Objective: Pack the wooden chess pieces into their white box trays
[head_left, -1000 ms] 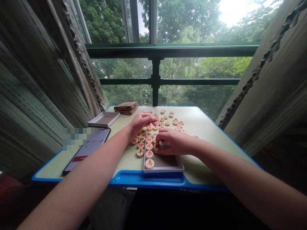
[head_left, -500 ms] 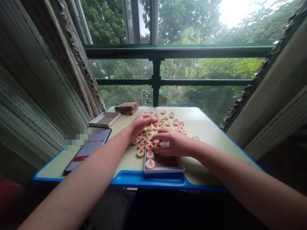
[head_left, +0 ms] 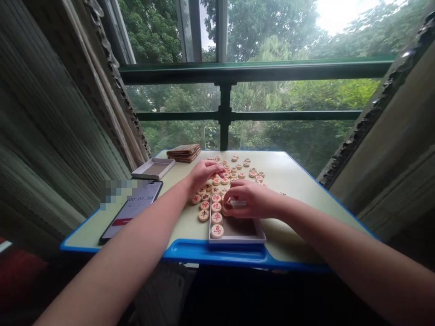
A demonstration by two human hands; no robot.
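Observation:
Several round wooden xiangqi pieces (head_left: 216, 180) with red or black characters lie scattered over the table. My left hand (head_left: 206, 173) reaches over them, palm down, fingers loosely stretched and tips beside the red-marked pieces; nothing shows in it. In front stands a shallow white open box (head_left: 238, 240). A column of red-marked pieces (head_left: 217, 218) lines its left side, flat and face up. Over the box, my right hand (head_left: 249, 199) has thumb and fingers closed around a xiangqi piece (head_left: 224, 210), beside that column. My fingers partly cover this piece.
A phone (head_left: 134, 210) with a running timer lies at the left. Behind it is a shallow box lid (head_left: 154, 168), and two stacked brown boxes (head_left: 184, 153) stand farther back. The table has a blue raised edge (head_left: 217, 254). Curtains flank the window.
My right hand's fingers have come lower and closer together around the piece in the box. My left hand has hardly moved. The whole view has shifted slightly.

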